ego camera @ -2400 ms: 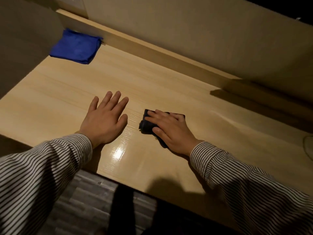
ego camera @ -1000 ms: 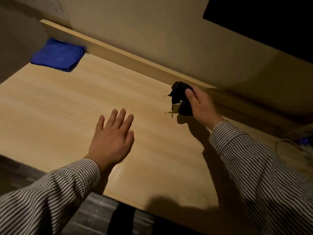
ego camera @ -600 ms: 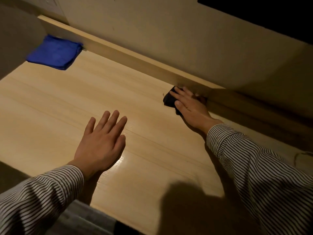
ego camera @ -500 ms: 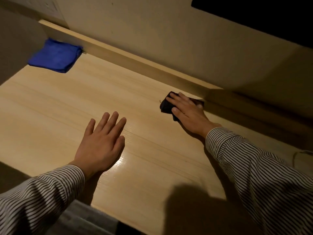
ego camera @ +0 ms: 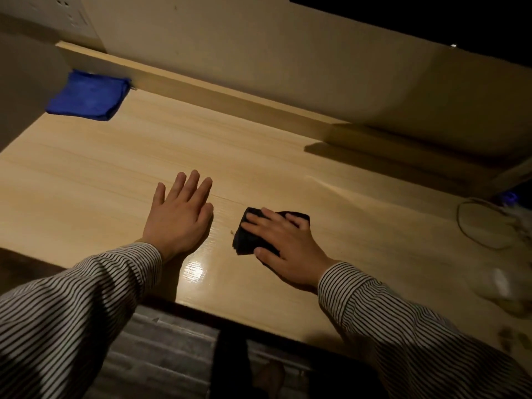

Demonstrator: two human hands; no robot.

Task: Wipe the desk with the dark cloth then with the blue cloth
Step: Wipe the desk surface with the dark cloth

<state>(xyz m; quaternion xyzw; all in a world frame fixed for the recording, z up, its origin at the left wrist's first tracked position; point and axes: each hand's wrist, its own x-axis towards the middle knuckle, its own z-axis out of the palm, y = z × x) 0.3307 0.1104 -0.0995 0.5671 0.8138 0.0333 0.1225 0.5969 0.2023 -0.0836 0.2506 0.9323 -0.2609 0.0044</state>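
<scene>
The light wooden desk fills the view. My right hand lies flat on the folded dark cloth, pressing it to the desk near the front edge; most of the cloth is hidden under my palm. My left hand rests flat on the desk just left of it, fingers spread, holding nothing. The folded blue cloth lies in the far left corner, against the raised back ledge.
A raised wooden ledge runs along the back against the wall. A thin looped cable and blurred pale objects sit at the right end. A side wall bounds the left. Grey floor shows below the front edge.
My right hand has dragged the dark cloth from the back ledge toward the front edge of the desk. My left hand has stayed flat in about the same place.
</scene>
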